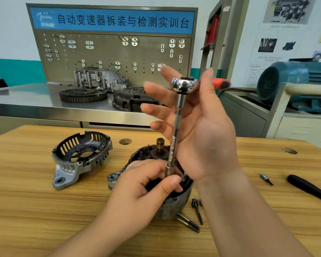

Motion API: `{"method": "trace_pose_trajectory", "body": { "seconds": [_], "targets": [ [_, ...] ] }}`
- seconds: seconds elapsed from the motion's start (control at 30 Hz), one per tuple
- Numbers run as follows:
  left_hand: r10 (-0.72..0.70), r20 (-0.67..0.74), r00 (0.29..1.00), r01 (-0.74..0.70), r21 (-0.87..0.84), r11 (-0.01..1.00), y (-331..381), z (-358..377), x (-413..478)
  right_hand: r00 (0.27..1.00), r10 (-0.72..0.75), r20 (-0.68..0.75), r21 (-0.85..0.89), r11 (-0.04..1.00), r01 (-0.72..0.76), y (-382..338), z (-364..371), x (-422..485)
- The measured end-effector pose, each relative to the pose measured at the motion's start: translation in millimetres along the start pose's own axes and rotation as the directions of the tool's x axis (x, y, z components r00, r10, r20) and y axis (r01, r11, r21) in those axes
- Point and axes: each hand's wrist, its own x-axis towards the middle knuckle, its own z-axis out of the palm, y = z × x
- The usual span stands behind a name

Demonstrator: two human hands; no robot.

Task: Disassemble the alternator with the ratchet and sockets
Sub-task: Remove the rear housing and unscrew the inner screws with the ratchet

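Note:
The alternator body (174, 203) stands upright on the wooden table, its rotor shaft (160, 145) and copper windings exposed at the top. A chrome ratchet (183, 85) with an orange handle sits on a long extension bar (174, 138) that runs down into the alternator. My left hand (146, 184) pinches the bar's lower end at the alternator's rim. My right hand (195, 130) is behind the bar with fingers spread straight, its forefinger and thumb at the ratchet head. The removed end cover (82, 156) lies to the left.
Three loose long bolts (193, 217) lie right of the alternator. A small bit socket (266, 179) and a black handle (309, 190) lie at the table's right. Behind stand a steel bench (26, 97) with gearbox parts, a pegboard (111, 52) and a blue motor (295, 80).

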Motion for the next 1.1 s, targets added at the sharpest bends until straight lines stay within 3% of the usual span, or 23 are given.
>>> {"method": "trace_pose_trajectory", "body": {
  "seconds": [0.07,0.17,0.3,0.53,0.63,0.77,0.83,1.0,1.1],
  "targets": [
    [0.009,0.011,1.0,-0.009,-0.01,1.0,-0.4,-0.1,0.0,1.0,-0.007,-0.029,-0.005,1.0,0.007,0.8,-1.7,0.3],
    [-0.014,0.017,1.0,0.015,-0.055,0.998,-2.1,-0.8,0.3,0.989,-0.146,-0.033,-0.149,0.979,0.14,1.7,0.1,-0.7],
    [-0.038,0.0,0.999,0.037,-0.074,0.997,-2.6,-0.8,0.5,0.936,-0.337,0.1,-0.327,0.877,0.351,-1.2,2.1,-0.7],
    [0.037,0.014,0.999,-0.036,-0.031,0.999,-1.7,0.6,1.0,1.0,0.004,0.019,-0.086,0.996,-0.002,0.3,-0.4,1.2],
    [0.019,0.022,1.0,-0.018,-0.047,0.999,-3.6,-0.2,0.9,1.0,-0.019,-0.016,-0.104,0.994,0.018,2.5,-2.3,1.9],
    [0.0,0.016,1.0,0.002,-0.073,0.997,-4.6,-0.6,1.2,0.973,-0.226,0.036,-0.275,0.934,0.227,3.9,0.5,-0.3],
    [0.0,0.024,1.0,0.002,-0.076,0.997,-4.6,-0.4,1.8,0.963,-0.263,0.063,-0.274,0.923,0.27,3.4,1.3,-0.5],
    [0.015,0.015,1.0,-0.014,-0.058,0.998,-2.8,0.2,0.7,0.999,-0.047,-0.017,-0.043,0.998,0.046,2.4,0.0,-0.4],
    [0.013,0.031,0.999,-0.011,-0.054,0.998,-2.5,-0.2,0.9,0.999,-0.019,-0.048,-0.02,1.0,0.018,3.2,-3.2,0.3]
  ]
}}
